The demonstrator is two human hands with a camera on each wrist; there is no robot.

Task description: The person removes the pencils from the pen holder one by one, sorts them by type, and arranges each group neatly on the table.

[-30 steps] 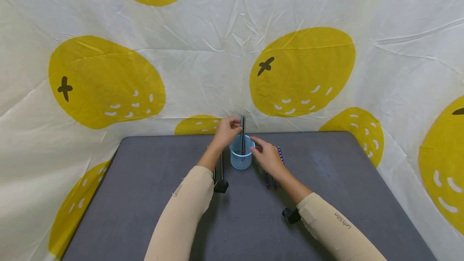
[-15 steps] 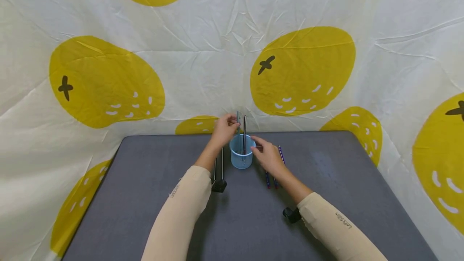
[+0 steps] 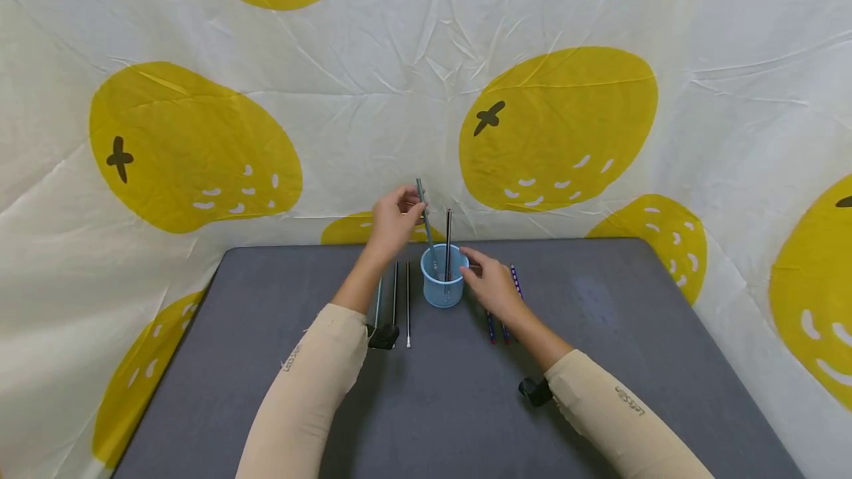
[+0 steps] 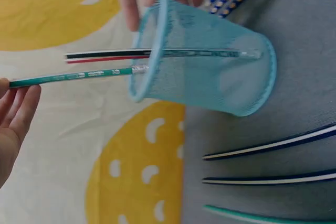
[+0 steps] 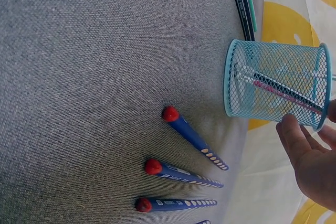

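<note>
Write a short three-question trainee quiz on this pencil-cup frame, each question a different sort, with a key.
1. True or false: the left hand pinches a green pencil whose lower end is inside the cup.
2. Which does the right hand touch? A) the cup's rim B) the blue pencils C) nothing
3. Fill in: to the left of the cup, ___ pencils lie on the table.

Key: 1 true; 2 A; 3 three.

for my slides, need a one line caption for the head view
Left hand holds a teal pencil into the blue mesh cup; right hand steadies its rim.
</note>
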